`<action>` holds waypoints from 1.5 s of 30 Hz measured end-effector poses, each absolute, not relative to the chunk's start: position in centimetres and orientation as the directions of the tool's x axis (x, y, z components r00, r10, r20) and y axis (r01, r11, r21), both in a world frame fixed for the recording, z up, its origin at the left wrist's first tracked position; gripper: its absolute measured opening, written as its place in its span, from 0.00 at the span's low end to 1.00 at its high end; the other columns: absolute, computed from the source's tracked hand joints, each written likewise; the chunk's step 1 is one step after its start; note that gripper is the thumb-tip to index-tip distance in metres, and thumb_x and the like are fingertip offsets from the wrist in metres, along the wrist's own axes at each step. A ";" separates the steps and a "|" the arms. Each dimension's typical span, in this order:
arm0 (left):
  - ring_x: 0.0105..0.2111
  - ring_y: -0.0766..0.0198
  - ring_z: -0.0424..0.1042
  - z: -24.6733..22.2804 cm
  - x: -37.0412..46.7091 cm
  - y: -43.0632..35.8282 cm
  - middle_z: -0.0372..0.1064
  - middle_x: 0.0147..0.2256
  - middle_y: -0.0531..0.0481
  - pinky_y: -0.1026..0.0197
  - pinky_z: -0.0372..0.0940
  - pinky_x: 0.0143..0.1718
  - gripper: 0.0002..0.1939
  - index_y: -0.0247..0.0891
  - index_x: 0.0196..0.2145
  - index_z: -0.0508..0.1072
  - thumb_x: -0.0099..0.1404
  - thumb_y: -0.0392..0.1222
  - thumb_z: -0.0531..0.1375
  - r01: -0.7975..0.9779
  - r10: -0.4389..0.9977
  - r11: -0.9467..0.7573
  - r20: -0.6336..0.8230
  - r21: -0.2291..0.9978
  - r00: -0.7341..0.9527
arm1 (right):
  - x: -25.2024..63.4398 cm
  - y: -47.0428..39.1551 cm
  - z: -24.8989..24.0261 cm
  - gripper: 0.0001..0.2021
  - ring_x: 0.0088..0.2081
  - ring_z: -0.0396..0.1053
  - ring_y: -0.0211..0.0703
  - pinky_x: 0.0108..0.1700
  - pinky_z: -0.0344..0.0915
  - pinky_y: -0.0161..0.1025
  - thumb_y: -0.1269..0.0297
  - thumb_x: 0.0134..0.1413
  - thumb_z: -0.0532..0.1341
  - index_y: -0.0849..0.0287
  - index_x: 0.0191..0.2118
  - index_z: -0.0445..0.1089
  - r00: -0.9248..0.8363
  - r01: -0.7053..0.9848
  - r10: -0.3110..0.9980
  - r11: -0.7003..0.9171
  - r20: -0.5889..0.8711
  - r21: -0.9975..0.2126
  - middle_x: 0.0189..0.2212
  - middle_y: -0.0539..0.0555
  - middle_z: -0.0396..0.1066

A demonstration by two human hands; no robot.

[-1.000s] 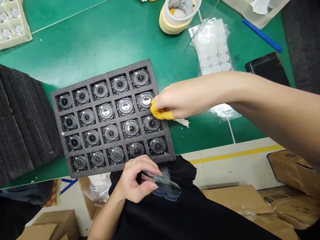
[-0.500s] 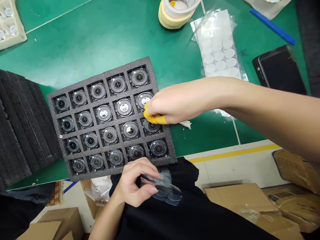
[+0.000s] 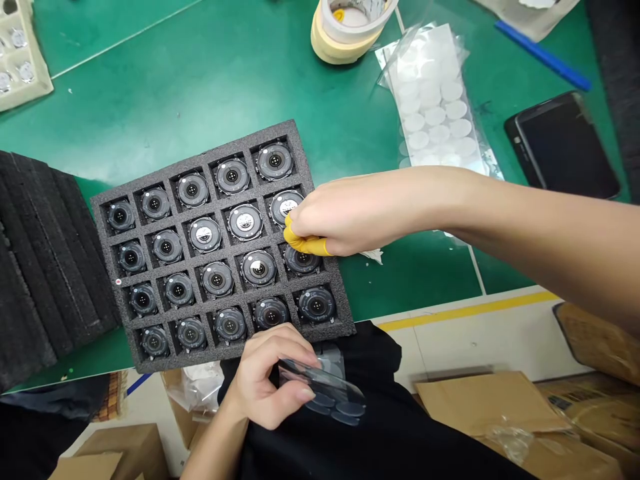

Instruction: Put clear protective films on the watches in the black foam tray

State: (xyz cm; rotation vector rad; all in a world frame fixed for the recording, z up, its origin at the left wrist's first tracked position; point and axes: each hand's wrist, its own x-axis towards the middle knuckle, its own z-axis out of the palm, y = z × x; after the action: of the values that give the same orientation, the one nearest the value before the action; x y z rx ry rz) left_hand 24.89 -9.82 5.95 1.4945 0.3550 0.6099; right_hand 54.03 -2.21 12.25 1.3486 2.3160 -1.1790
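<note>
A grey foam tray (image 3: 203, 160) holds rows of round watch bodies, backs facing up. Several carry a white round label, among them the watch body (image 3: 245, 221) in the second row. My right hand (image 3: 345, 212), with yellow finger cots (image 3: 306, 243), is curled over the rightmost watch body (image 3: 286, 204) of that row. Its fingertips are down at the watch's edge; whatever they pinch is hidden. In front of the tray, my left hand (image 3: 275, 377) grips a clear sheet of round films (image 3: 335, 393) between thumb and fingers, bent and tilted.
Stacked dark foam trays (image 3: 47, 267) stand at left. Behind my right arm lie sheets of round stickers (image 3: 435, 113), a phone (image 3: 565, 143) and a blue pen (image 3: 543, 55). Tape rolls (image 3: 345, 43) sit at the back. Cardboard boxes (image 3: 493, 400) are on the floor beyond the table edge.
The whole view has shifted slightly, with the tray appearing a little lower. Both hands keep nearly the same pose and place relative to the tray.
</note>
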 end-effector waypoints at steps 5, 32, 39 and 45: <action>0.33 0.62 0.78 6.0 24.8 -9.9 0.80 0.35 0.46 0.61 0.73 0.36 0.15 0.38 0.49 0.78 0.80 0.54 0.64 -0.150 0.580 -0.035 0.143 0.988 0.802 | 54.0 -2.2 12.3 0.13 0.26 0.55 0.40 0.36 0.50 0.44 0.73 0.70 0.57 0.57 0.33 0.73 -0.554 0.810 0.639 0.268 -0.533 -0.521 0.27 0.49 0.69; 0.32 0.61 0.78 5.8 24.7 -9.9 0.80 0.34 0.45 0.60 0.74 0.35 0.16 0.38 0.48 0.79 0.79 0.55 0.64 -0.146 0.594 -0.029 0.134 0.989 0.793 | 54.3 -2.2 11.3 0.11 0.27 0.55 0.40 0.33 0.50 0.43 0.72 0.67 0.58 0.56 0.31 0.70 -0.584 0.766 0.659 0.256 -0.473 -0.589 0.24 0.49 0.65; 0.32 0.61 0.78 5.7 24.7 -10.0 0.80 0.35 0.45 0.60 0.73 0.35 0.16 0.38 0.49 0.79 0.79 0.54 0.65 -0.160 0.598 -0.031 0.147 0.987 0.788 | 54.2 -2.2 11.4 0.11 0.27 0.55 0.40 0.33 0.50 0.43 0.73 0.66 0.58 0.56 0.30 0.70 -0.581 0.770 0.664 0.260 -0.471 -0.583 0.25 0.49 0.66; 0.32 0.61 0.78 5.6 24.6 -10.0 0.80 0.35 0.45 0.60 0.73 0.35 0.16 0.38 0.49 0.79 0.79 0.54 0.65 -0.152 0.601 -0.025 0.136 0.988 0.787 | 54.1 -2.1 11.6 0.12 0.27 0.56 0.40 0.34 0.51 0.43 0.74 0.66 0.58 0.58 0.31 0.73 -0.573 0.781 0.656 0.256 -0.491 -0.570 0.26 0.50 0.68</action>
State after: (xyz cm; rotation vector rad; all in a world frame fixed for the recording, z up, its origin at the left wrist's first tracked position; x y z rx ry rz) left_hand 24.59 -10.03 5.61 1.4829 0.3829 0.6249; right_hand 54.07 -2.13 11.55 1.3647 2.3629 -1.2157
